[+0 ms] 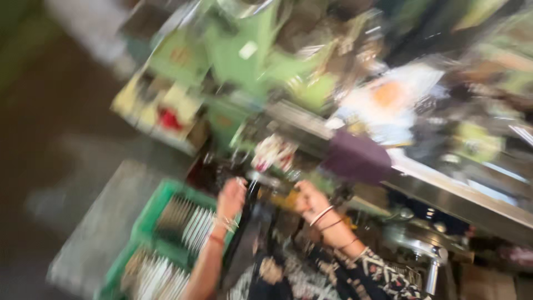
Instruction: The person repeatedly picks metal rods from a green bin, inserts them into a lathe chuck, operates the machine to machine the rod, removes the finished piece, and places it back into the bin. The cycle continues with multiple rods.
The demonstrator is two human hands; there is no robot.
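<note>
The whole view is smeared by motion. My left hand (231, 198), with bangles and a red thread at the wrist, is raised beside a dark upright bar (251, 195) with a shiny metal part at its top. My right hand (310, 201), also with bangles and a patterned dark sleeve behind it, sits just right of that bar, close to a blurred yellowish piece (282, 199). The blur hides whether either hand grips anything. A green machine (244, 55) rises beyond both hands.
A green crate (149, 214) holding rows of pale metal pieces sits at my lower left on a grey slab. A long metal bench edge (444, 195) runs to the right, with a purple cloth (355, 158) and cluttered bags behind. Dark floor lies at left.
</note>
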